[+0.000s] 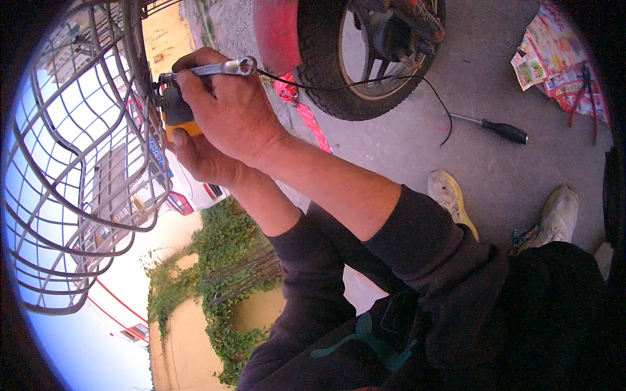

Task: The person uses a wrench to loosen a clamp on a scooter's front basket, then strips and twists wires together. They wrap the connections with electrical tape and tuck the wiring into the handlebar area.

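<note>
My right hand [228, 111] is closed on a silver ring wrench [227, 66], whose ring end sticks out to the right over a black-and-yellow part [177, 111] beside the wire basket's frame. My left hand [207, 156] is curled beneath it, against the yellow part, its fingers partly hidden by my right hand. A thin black cable [362, 82] trails from behind the wrench across the wheel and down onto the pavement. The wire basket [77, 217] fills the left side of the view, next to both hands.
A wheel [318, 65] with a red fender [273, 38] stands at the top. A screwdriver [505, 130], printed papers [553, 55] and a red strap [310, 120] lie on the pavement [482, 81]. A white car [195, 195], ivy and a yellow wall are beyond the basket.
</note>
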